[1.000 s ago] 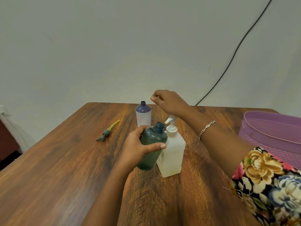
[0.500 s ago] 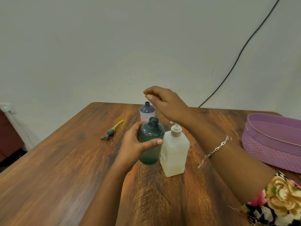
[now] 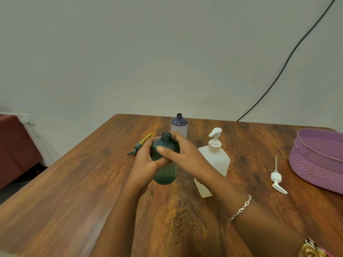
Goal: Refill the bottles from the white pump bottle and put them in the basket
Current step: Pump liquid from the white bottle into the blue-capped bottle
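Nearest to me, my two forearms run up the wooden counter (image 3: 74, 191) and meet on the green bottle (image 3: 165, 171). It stands roughly upright with its long axis vertical and its uncapped mouth on top. My left hand (image 3: 145, 161) is curled round the bottle's left side. My right hand (image 3: 182, 154) wraps it from the right, with the thumb laid across the front of the shoulder. Both hands are closed on the bottle, so it sits between my palms. I cannot tell whether its base rests on the counter or hangs just above it. Just beside my right hand, on the right, stands the white pump bottle (image 3: 215, 162), upright with its pump head on. The spout points left, towards the green bottle's mouth, which lies near it at about the same level but not under it. I judge the next move turns on that gap: the mouth has to come under the spout, and the right hand is the nearer one to press the pump. Further right, a loose white pump (image 3: 276, 179) lies flat on the counter, and beyond it is the purple basket (image 3: 315, 169), well apart from the bottle. Behind my left hand lies a green and yellow pump top (image 3: 139, 145). Farthest back stands a purple-shouldered bottle (image 3: 179, 125), uncapped.
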